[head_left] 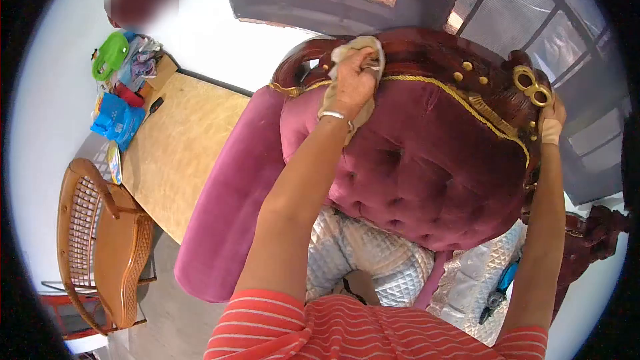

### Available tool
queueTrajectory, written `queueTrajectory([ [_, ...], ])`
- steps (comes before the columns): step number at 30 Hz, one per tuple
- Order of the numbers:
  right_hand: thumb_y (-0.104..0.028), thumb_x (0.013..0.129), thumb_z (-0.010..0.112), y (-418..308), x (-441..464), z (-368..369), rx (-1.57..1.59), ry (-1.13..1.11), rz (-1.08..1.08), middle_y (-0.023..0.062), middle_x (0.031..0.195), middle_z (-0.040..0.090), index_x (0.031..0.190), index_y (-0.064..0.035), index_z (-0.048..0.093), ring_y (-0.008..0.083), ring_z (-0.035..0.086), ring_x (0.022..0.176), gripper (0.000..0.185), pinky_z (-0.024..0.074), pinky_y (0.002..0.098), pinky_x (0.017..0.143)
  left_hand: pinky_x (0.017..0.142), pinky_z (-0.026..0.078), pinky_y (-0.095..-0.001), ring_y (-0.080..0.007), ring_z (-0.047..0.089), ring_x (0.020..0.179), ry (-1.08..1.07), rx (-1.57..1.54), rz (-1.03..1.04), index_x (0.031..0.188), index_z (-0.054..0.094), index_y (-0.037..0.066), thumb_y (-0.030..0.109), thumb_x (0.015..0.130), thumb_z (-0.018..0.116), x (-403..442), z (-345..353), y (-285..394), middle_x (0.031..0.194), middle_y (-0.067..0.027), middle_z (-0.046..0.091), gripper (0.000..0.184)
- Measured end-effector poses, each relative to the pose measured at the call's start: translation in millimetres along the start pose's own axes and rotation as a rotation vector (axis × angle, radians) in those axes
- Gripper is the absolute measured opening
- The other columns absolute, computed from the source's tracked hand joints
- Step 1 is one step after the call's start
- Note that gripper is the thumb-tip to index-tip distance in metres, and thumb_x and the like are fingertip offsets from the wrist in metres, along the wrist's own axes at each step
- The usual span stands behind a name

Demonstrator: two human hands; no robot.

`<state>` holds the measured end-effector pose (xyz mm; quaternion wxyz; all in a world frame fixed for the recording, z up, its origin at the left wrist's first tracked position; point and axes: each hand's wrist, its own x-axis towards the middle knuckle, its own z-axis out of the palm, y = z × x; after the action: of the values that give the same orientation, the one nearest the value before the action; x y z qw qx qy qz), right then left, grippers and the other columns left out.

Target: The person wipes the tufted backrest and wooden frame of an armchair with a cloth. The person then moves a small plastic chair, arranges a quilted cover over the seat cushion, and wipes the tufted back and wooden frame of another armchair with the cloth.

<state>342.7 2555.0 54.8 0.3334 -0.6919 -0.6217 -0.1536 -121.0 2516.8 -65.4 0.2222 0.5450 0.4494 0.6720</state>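
Observation:
A beige cloth (363,119) is bunched under my left hand (355,80), whose fingers are closed on it. That hand presses the cloth against the dark carved wooden frame (420,60) along the top of a sofa's backrest. Tufted purple-pink velvet (413,153) fills the backrest, edged by a gold twisted cord (460,100). At the far right end, my right hand (552,119) grips the frame's edge beside a gold-painted carved ornament (533,87); its fingertips are partly hidden behind the wood.
A long velvet armrest (223,207) runs down the left side. Beyond it stand a wooden table (180,113) with a blue packet (119,119) and a brown woven chair (107,240). A black-and-blue tool (497,297) lies on the quilted cover (460,280). Barred windows (533,7) are behind.

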Motion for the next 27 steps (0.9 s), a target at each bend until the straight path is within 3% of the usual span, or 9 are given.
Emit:
queueTrajectory([
  [6, -0.033, 0.100, 0.043, 18.0, 17.0, -1.4, 0.196, -0.161, -0.056, 0.0217, 0.114, 0.064, 0.122, -0.0034, 0.060, 0.0339, 0.062, 0.104, 0.041, 0.0470, 0.0402, 0.091, 0.098, 0.041, -0.0389, -0.0340, 0.054, 0.105, 0.232, 0.201, 0.138, 0.120, 0.060, 0.006, 0.004, 0.076, 0.060, -38.0, -9.9, 14.8, 0.103, -0.0151, 0.059, 0.045],
  [8, -0.024, 0.098, 0.049, -30.1, 9.9, -36.4, 1.164, -0.073, 0.458, 0.0170, 0.114, 0.066, 0.123, -0.0009, 0.059, 0.0278, 0.063, 0.103, 0.036, 0.0492, 0.0378, 0.090, 0.100, 0.039, -0.0423, -0.0344, 0.052, 0.110, 0.081, 0.550, 0.180, 0.121, 0.060, 0.009, 0.010, 0.075, 0.063, -74.2, -25.4, 15.9, 0.111, -0.0147, 0.057, 0.046],
  [13, -0.015, 0.088, 0.058, -178.4, -96.7, -55.1, 0.316, -0.109, -0.800, 0.0133, 0.108, 0.066, 0.112, -0.0033, 0.063, 0.0313, 0.063, 0.101, 0.027, 0.0492, 0.0390, 0.091, 0.102, 0.037, -0.0468, -0.0358, 0.048, 0.118, -0.163, 0.739, 0.022, 0.120, 0.062, 0.016, 0.019, 0.075, 0.068, -102.6, -42.5, 28.6, 0.123, -0.0141, 0.053, 0.045],
  [15, -0.013, 0.082, 0.066, -226.1, -136.2, -26.5, 0.418, -0.249, -0.952, 0.0143, 0.102, 0.066, 0.108, -0.0072, 0.064, 0.0329, 0.062, 0.100, 0.027, 0.0492, 0.0413, 0.089, 0.099, 0.041, -0.0456, -0.0363, 0.053, 0.115, -0.205, 0.654, -0.004, 0.117, 0.064, 0.015, 0.018, 0.076, 0.067, -93.9, -57.9, -0.3, 0.120, -0.0148, 0.057, 0.041],
  [18, -0.018, 0.082, 0.064, -234.2, -143.6, 38.3, 0.138, -0.277, -0.904, 0.0110, 0.111, 0.061, 0.110, -0.0093, 0.063, 0.0310, 0.055, 0.110, 0.029, 0.0441, 0.0435, 0.092, 0.087, 0.049, -0.0435, -0.0363, 0.062, 0.099, -0.005, 0.270, -0.215, 0.110, 0.067, 0.010, 0.016, 0.079, 0.065, -81.1, -81.2, -35.9, 0.108, -0.0178, 0.063, 0.032],
  [21, -0.022, 0.081, 0.063, -233.0, -142.2, 64.4, 0.006, -0.242, -0.904, 0.0088, 0.122, 0.054, 0.115, -0.0110, 0.060, 0.0299, 0.048, 0.118, 0.036, 0.0376, 0.0448, 0.096, 0.075, 0.053, -0.0416, -0.0365, 0.065, 0.083, 0.299, 0.270, -0.049, 0.104, 0.068, 0.005, 0.014, 0.080, 0.065, -35.4, -101.1, -17.7, 0.095, -0.0197, 0.066, 0.026],
  [23, -0.022, 0.080, 0.063, -235.6, -144.8, 65.1, -0.024, -0.225, -0.893, 0.0090, 0.123, 0.054, 0.117, -0.0116, 0.059, 0.0301, 0.047, 0.118, 0.039, 0.0371, 0.0451, 0.096, 0.090, 0.048, -0.0381, -0.0311, 0.063, 0.097, 0.269, 0.100, 0.019, 0.111, 0.066, 0.005, 0.008, 0.081, 0.062, 1.8, -101.3, 15.5, 0.102, -0.0151, 0.067, 0.031],
  [25, -0.022, 0.080, 0.062, -235.6, -144.7, 69.8, -0.036, -0.224, -0.902, 0.0102, 0.125, 0.052, 0.121, -0.0115, 0.056, 0.0320, 0.046, 0.119, 0.043, 0.0369, 0.0457, 0.096, 0.096, 0.044, -0.0423, -0.0346, 0.058, 0.102, 0.208, 0.523, 0.415, 0.115, 0.064, 0.007, 0.014, 0.078, 0.064, 39.9, -89.0, 8.9, 0.106, -0.0160, 0.064, 0.038],
  [27, -0.021, 0.080, 0.062, -234.7, -145.5, 73.6, -0.022, -0.207, -0.911, 0.0105, 0.126, 0.051, 0.122, -0.0113, 0.056, 0.0329, 0.046, 0.119, 0.043, 0.0368, 0.0462, 0.096, 0.099, 0.040, -0.0449, -0.0362, 0.054, 0.107, -0.019, 0.716, 0.444, 0.119, 0.063, 0.010, 0.020, 0.075, 0.064, 50.6, -74.5, -8.3, 0.109, -0.0159, 0.063, 0.045],
])
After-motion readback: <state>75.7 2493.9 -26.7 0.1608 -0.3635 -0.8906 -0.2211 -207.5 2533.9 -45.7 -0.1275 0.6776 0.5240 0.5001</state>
